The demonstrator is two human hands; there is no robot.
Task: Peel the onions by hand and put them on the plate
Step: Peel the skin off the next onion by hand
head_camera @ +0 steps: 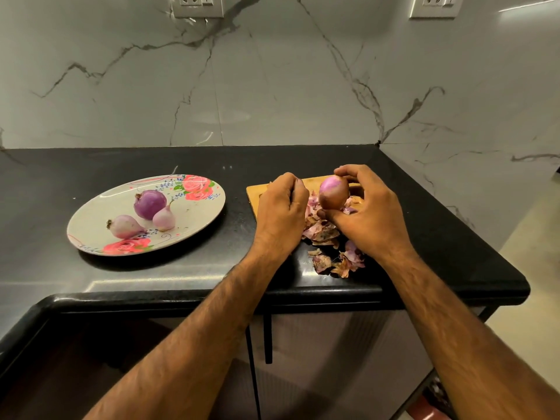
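Observation:
My right hand [368, 213] grips a partly peeled onion [333, 192] above the wooden cutting board [254, 192]; its top is purple, its lower half still brown-skinned. My left hand [280, 212] hovers just left of the onion with fingers curled; whether it pinches a bit of skin is hidden. A floral plate [100, 213] lies to the left with three peeled onions: a large purple one [150, 204], a small pale one [164, 219] and another pale one [125, 226].
Loose onion skins [333, 256] are piled on the board and on the black counter [181, 268] under my hands. The counter's front edge runs close below the skins, and its right end stops near the marble wall [454, 116].

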